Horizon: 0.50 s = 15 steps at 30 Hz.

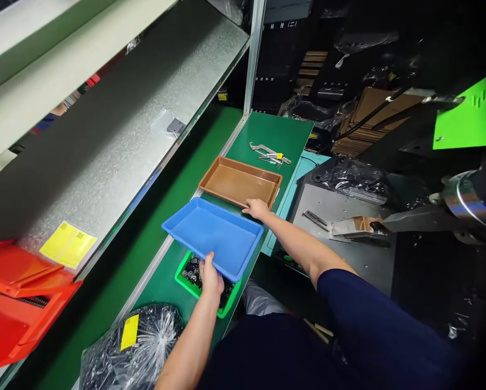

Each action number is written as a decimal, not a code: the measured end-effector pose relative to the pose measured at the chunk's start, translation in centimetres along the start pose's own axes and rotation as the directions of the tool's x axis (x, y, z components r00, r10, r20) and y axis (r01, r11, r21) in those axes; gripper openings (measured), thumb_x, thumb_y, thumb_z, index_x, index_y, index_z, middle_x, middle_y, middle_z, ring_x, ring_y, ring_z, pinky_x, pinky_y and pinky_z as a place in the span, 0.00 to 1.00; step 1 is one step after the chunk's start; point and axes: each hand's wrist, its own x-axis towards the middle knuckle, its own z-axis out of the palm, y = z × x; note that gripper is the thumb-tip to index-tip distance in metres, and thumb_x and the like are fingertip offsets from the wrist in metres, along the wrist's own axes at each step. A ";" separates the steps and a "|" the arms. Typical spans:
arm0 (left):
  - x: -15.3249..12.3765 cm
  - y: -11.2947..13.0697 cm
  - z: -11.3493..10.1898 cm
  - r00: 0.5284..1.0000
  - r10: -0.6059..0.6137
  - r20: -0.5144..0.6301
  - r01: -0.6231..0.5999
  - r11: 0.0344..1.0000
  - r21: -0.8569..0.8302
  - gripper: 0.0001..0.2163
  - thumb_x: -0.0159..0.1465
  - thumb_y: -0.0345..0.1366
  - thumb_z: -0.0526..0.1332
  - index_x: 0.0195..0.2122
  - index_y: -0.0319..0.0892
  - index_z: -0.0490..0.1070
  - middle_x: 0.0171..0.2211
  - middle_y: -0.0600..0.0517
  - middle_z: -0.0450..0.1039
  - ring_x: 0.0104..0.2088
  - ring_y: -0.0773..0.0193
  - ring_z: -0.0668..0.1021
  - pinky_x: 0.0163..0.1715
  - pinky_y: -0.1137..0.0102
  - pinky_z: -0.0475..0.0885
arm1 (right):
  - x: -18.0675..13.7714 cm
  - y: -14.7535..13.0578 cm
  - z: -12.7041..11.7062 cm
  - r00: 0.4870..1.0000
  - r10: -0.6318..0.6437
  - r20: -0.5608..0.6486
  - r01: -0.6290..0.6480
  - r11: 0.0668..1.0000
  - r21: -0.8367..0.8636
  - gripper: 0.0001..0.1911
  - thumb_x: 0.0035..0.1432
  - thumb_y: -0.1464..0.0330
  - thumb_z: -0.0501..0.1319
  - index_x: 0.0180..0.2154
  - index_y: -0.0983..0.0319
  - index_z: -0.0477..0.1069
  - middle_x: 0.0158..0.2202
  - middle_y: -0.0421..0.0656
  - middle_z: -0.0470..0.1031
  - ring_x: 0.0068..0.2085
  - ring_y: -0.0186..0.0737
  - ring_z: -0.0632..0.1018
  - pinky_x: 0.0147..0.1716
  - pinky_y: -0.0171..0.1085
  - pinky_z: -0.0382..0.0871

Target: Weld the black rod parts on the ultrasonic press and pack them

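My left hand (210, 275) grips the near edge of an empty blue tray (214, 234), thumb on top, and holds it above a green bin (186, 281) filled with small dark parts. My right hand (256, 208) rests at the blue tray's far right corner, its fingers curled against that corner and next to the near rim of an empty brown tray (238, 183). Both trays sit over the green workbench (162, 281).
Metal tools with a yellow tag (270, 155) lie beyond the brown tray. A clear plastic bag of dark parts with a yellow label (137, 341) sits near me on the left. Red bins (19, 292) stand far left under a metal shelf (117, 141). A grey machine plate (340, 227) is right.
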 end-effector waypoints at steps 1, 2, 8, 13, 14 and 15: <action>0.6 -0.5 1.0 1.000 0.000 -0.006 0.000 1.000 0.024 0.20 0.59 0.42 0.63 0.52 0.44 0.64 0.54 0.42 0.74 0.52 0.56 0.78 0.51 0.60 0.73 | 0.2 0.3 -0.2 1.000 -0.002 0.009 0.002 1.000 0.007 0.19 0.62 0.57 0.63 0.51 0.60 0.72 0.48 0.47 0.78 0.47 0.44 0.77 0.38 0.35 0.66; 1.2 -0.8 1.8 1.000 -0.009 -0.007 0.009 0.998 0.056 0.21 0.59 0.42 0.63 0.52 0.45 0.63 0.56 0.42 0.73 0.53 0.57 0.78 0.52 0.61 0.73 | 0.2 0.6 -0.4 1.000 -0.008 0.017 0.008 1.000 0.012 0.19 0.62 0.57 0.63 0.51 0.60 0.72 0.48 0.46 0.78 0.47 0.43 0.77 0.38 0.34 0.66; 3.5 -1.4 2.5 0.983 -0.182 0.027 0.172 0.961 0.218 0.19 0.56 0.44 0.70 0.44 0.44 0.66 0.50 0.40 0.76 0.50 0.55 0.79 0.50 0.60 0.73 | -0.2 0.9 0.0 0.995 -0.086 0.048 0.085 0.996 0.013 0.13 0.67 0.65 0.56 0.49 0.60 0.75 0.49 0.45 0.78 0.48 0.41 0.77 0.43 0.33 0.66; 4.3 -0.5 1.7 0.969 -0.247 0.026 0.225 0.918 0.327 0.19 0.50 0.39 0.76 0.35 0.39 0.69 0.41 0.41 0.78 0.39 0.56 0.82 0.47 0.58 0.75 | -0.4 0.6 0.3 0.996 -0.089 0.003 0.089 0.996 -0.018 0.15 0.69 0.66 0.52 0.48 0.61 0.74 0.49 0.49 0.77 0.49 0.45 0.76 0.46 0.36 0.66; 4.2 -0.2 1.7 0.968 -0.249 0.016 0.228 0.908 0.350 0.18 0.49 0.38 0.76 0.34 0.38 0.69 0.39 0.41 0.78 0.37 0.56 0.82 0.45 0.58 0.76 | -0.5 0.5 0.3 0.996 -0.091 -0.009 0.091 0.996 -0.023 0.15 0.70 0.66 0.50 0.48 0.61 0.74 0.50 0.49 0.77 0.50 0.45 0.75 0.47 0.37 0.66; 4.0 0.2 1.5 0.968 -0.250 0.010 0.229 0.900 0.371 0.18 0.49 0.37 0.76 0.33 0.37 0.70 0.37 0.41 0.78 0.35 0.56 0.82 0.44 0.58 0.76 | -0.7 0.4 0.3 0.995 -0.093 -0.020 0.092 0.995 -0.028 0.17 0.71 0.66 0.48 0.49 0.62 0.73 0.50 0.49 0.76 0.51 0.46 0.75 0.48 0.37 0.66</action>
